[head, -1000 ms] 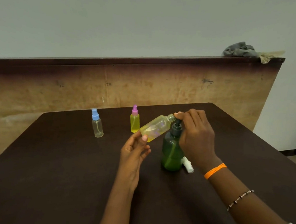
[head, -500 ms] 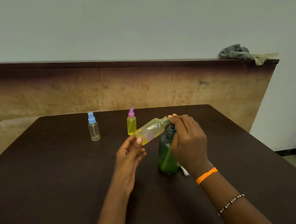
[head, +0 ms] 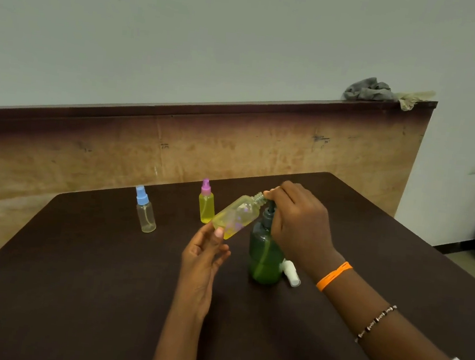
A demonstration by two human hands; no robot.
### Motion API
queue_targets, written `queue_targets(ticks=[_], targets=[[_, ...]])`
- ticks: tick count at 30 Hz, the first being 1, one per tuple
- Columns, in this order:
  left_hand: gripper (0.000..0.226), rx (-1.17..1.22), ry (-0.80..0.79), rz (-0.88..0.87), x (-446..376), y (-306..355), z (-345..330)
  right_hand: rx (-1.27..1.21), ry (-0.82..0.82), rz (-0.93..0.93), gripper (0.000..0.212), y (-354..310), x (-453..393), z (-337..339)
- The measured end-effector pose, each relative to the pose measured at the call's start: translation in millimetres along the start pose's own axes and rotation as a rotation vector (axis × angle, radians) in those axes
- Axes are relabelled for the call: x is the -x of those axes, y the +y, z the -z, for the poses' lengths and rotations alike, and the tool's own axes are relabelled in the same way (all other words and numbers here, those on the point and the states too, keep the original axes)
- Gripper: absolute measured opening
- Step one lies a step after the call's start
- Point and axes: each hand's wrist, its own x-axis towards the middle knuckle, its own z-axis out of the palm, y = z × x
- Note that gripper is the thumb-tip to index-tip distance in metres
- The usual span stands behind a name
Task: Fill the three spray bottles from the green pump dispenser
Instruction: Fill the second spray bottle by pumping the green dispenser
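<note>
Three small spray bottles and one green pump dispenser (head: pixel 265 253) are in view on or above the dark table (head: pixel 73 280). Taking the dispenser as the landmark: it stands upright near the table's middle, with its dark pump head up.

The blue-capped bottle (head: pixel 145 209) stands well to the left of the dispenser and a little farther back, nearly clear inside with only a pale trace at the bottom. The pink-capped bottle (head: pixel 206 203) stands closer to the dispenser, left and behind it, full of yellow liquid. The third, uncapped bottle (head: pixel 237 216) is lifted off the table and tilted, its threaded neck pointing up toward the pump head, yellow liquid pooled in its lower end.

The left hand (head: pixel 203 258) pinches the base of the uncapped bottle between thumb and fingertips, so its grip is closed on that bottle. The right hand (head: pixel 299 221) curls over the pump head, fingers bent around it; the spout and the bottle's mouth are hidden under those fingers, so whether they touch cannot be told.

One white spray cap (head: pixel 291 273) lies on the table just right of the dispenser's base, partly hidden behind it. Two bracelets, one orange band (head: pixel 334 276) and one beaded string (head: pixel 376 323), sit on the right forearm. Both arms are cut off by the bottom edge.
</note>
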Motion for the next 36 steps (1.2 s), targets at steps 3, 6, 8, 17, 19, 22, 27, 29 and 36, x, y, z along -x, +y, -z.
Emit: queue_targets(ticks=[3, 6, 8, 17, 19, 22, 27, 29, 36], targets=[[0.034, -0.009, -0.005, 0.001, -1.0, -0.2, -0.7, 0.016, -0.129, -0.012, 0.017, 1.8, -16.1, 9.9], [0.034, -0.012, -0.013, -0.007, -1.3, -0.8, -0.9, -0.007, -0.057, -0.048, 0.026, -0.6, -3.6, 4.6], [0.033, -0.011, -0.001, -0.008, -0.4, -0.8, -1.1, -0.059, -0.007, -0.086, 0.029, -3.6, 11.8, -3.4], [0.018, -0.02, 0.011, -0.002, 4.4, 0.4, -2.1, -0.012, -0.149, -0.066, 0.015, -4.7, -15.3, 11.0], [0.02, -0.024, 0.005, -0.005, 4.3, 0.6, -1.5, -0.009, -0.117, -0.087, 0.019, -6.4, -7.9, 7.3], [0.021, -0.027, 0.004, -0.009, 2.7, -0.1, -0.8, -0.071, -0.007, -0.143, 0.033, -10.1, 13.6, -4.7], [0.028, -0.008, 0.012, -0.016, 2.8, 0.4, 1.5, -0.099, -0.02, -0.174, 0.031, -14.4, 7.8, -5.0], [0.027, 0.002, 0.008, -0.012, 2.2, 0.9, 1.3, -0.069, -0.067, -0.161, 0.023, -13.9, -0.2, 1.7], [0.028, 0.008, 0.003, -0.019, -1.2, 0.6, 1.1, -0.015, 0.018, -0.163, 0.028, -17.7, 8.2, -5.3]])
